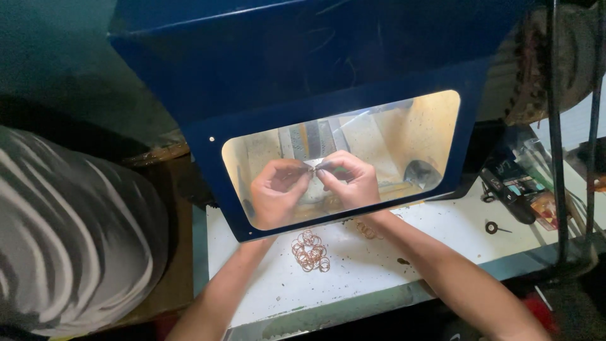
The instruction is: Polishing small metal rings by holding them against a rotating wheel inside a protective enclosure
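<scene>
— So, where are the two hands?

— Both are behind the clear window of the dark blue metal shield (353, 57), seen through the lit pane. The left hand (276, 189) and the right hand (351, 179) meet at the middle, fingertips almost touching.

— What do they hold?

— A small shiny metal piece (314, 164), pinched between the fingers of both hands. The left hand's fingers (297, 175) curl in and close on it from one side, the right hand's fingers close on it from the other. Its exact shape is too small to tell.

— And where does that piece sit?

— Up off the white speckled counter (379, 265), between the two hands, in front of a grey ribbed metal block (307, 140) inside the lit space.

— Anything else close by?

— A loose pile of thin copper-coloured wire rings (310, 251) lies on the counter just outside the shield, between the two forearms. A few more rings (366, 230) lie near the right wrist. To the right, well apart, a black hand tool (505, 189) rests on the counter, with a small dark ring-headed pin (494, 227) beside it. At the far left there is a striped grey and white cloth (69, 233)
</scene>
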